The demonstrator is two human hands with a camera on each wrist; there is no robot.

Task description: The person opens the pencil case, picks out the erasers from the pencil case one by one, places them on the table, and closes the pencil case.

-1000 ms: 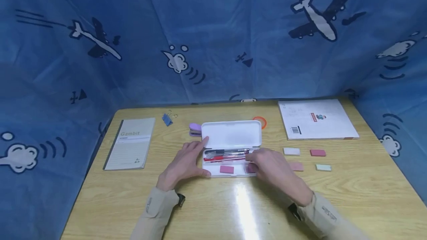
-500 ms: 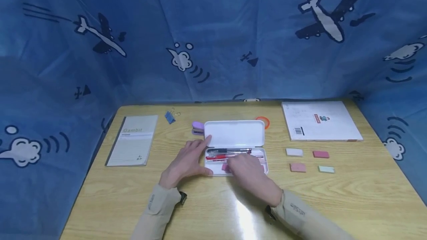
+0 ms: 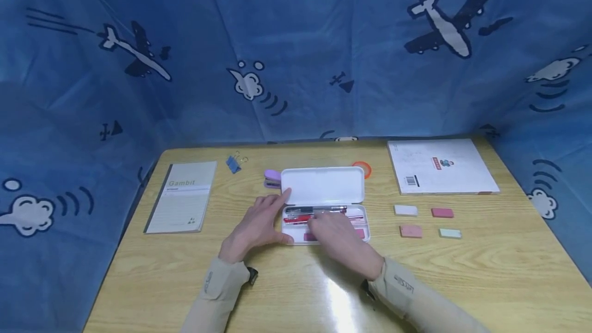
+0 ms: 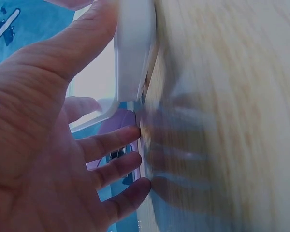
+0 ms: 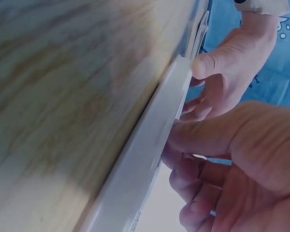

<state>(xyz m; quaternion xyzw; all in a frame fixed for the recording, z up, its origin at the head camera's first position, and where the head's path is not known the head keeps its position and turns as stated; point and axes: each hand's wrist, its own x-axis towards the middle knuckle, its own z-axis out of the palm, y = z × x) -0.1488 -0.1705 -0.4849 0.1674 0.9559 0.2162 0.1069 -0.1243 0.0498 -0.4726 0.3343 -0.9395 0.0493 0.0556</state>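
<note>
An open white pencil case (image 3: 322, 186) lies on the table, its lid tipped back. My left hand (image 3: 259, 225) spans its left end, thumb at the near corner and index finger by the lid, the other fingers extended in the left wrist view. My right hand (image 3: 342, 240) reaches into the tray and pinches a pink eraser (image 3: 309, 237), partly hidden under the fingers. Another pink eraser (image 3: 359, 233) shows right of that hand. Behind the fingers lie a dark pen (image 3: 296, 210) and a red pen (image 3: 296, 219).
Right of the case lie a white eraser (image 3: 405, 210), two pink erasers (image 3: 442, 213) and a pale green one (image 3: 450, 233). A white book (image 3: 439, 166), an orange ring (image 3: 363, 169), a purple stapler (image 3: 272, 179), a blue binder clip (image 3: 233, 164) and a notebook (image 3: 182, 197) surround it.
My right hand has moved left inside the case, from the right eraser to the left one, leaving the right one in the tray. The left hand stays in place.
</note>
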